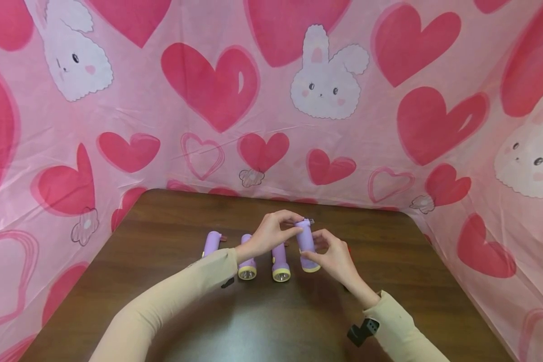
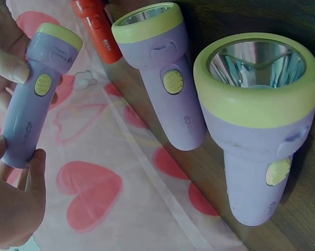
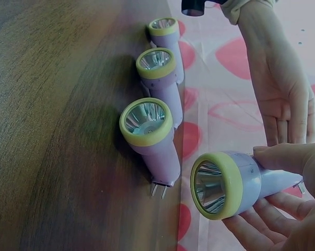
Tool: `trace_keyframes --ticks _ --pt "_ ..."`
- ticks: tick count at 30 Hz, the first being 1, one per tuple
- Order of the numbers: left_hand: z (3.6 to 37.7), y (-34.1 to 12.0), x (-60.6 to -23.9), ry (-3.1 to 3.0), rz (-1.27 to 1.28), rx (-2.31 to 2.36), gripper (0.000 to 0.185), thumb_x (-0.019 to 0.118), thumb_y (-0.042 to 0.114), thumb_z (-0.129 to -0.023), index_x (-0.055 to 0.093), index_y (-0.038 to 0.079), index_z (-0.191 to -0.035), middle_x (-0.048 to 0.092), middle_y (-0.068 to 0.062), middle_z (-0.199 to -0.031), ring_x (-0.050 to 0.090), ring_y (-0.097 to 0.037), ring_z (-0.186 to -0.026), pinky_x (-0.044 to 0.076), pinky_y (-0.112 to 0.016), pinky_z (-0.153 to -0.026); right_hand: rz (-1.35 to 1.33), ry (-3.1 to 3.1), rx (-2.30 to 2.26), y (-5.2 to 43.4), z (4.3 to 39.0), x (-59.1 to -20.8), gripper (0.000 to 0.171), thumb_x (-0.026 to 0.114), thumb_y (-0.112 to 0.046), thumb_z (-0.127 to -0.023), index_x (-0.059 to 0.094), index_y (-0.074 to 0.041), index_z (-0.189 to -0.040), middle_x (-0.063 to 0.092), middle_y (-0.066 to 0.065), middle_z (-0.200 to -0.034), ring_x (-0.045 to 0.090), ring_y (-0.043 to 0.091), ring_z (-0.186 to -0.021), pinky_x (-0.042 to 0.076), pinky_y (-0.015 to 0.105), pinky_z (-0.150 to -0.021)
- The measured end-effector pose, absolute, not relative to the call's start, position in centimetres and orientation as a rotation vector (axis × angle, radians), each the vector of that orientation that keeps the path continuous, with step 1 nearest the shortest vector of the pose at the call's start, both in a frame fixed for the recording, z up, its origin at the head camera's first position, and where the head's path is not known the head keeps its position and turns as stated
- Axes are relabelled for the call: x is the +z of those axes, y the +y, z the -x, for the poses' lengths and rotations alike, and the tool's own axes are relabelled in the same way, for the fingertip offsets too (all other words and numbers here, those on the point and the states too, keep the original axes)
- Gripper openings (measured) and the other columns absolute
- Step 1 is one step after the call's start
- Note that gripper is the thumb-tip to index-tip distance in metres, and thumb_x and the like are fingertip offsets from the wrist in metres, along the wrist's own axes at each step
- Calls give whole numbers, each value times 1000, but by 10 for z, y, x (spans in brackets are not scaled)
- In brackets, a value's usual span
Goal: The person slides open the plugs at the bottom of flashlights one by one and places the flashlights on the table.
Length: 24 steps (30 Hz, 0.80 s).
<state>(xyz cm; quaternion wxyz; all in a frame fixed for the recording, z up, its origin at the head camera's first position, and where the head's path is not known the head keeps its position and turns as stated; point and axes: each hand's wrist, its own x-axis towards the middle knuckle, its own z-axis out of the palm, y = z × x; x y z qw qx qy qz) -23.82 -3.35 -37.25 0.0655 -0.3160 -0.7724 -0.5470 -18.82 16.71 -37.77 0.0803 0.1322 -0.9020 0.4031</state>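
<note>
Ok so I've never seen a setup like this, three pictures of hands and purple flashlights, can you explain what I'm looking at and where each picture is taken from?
There is no machine here: a person works with two bare hands and wears three cameras. The wide picture comes from a camera on the head, looking down at a dark wooden table with a pink heart-and-bunny cloth hung around it. The other two come from cameras on each wrist, so they show the same scene up close and turned sideways.

Three purple flashlights with yellow rims lie in a row on the table. A fourth, the held flashlight, is gripped by both hands: the left hand at its tail end, the right hand near the lens end. The left wrist view also shows a red flashlight lying farther back.
</note>
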Motion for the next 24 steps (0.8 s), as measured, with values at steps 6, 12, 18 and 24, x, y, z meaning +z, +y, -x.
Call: trace_keyframes --ticks 6,12,18,24 --pt "238 -33 -373 -2348 969 -1624 29 72 9 -89 69 2 -117 71 -14 -116 71 -27 -105 59 -26 -85 -389 -2701 1212 168 188 -379 40 87 -19 -74 66 -8 -106 75 11 -99 73 24 -88 60 41 -79" --pt "238 -33 -370 -2362 978 -1615 28 71 7 -90 69 0 -117 70 -15 -117 71 -28 -106 60 -25 -82 -400 -2693 1224 168 189 -379 39 87 -16 -75 65 -7 -106 75 13 -100 73 27 -89 59 48 -81" --pt "237 -32 -369 -2390 980 -1607 28 70 8 -91 69 0 -117 69 -15 -118 70 -28 -107 59 -23 -82 -404 -2699 1220 169 189 -380 39 86 -17 -75 65 -6 -106 75 14 -100 73 27 -89 59 50 -81" --pt "238 -32 -370 -2388 1005 -1599 29 70 6 -91 68 0 -119 69 -15 -120 69 -28 -108 57 -27 -91 -407 -2704 1214 170 190 -381 39 87 -18 -74 66 -7 -106 75 13 -99 73 27 -88 59 49 -80"
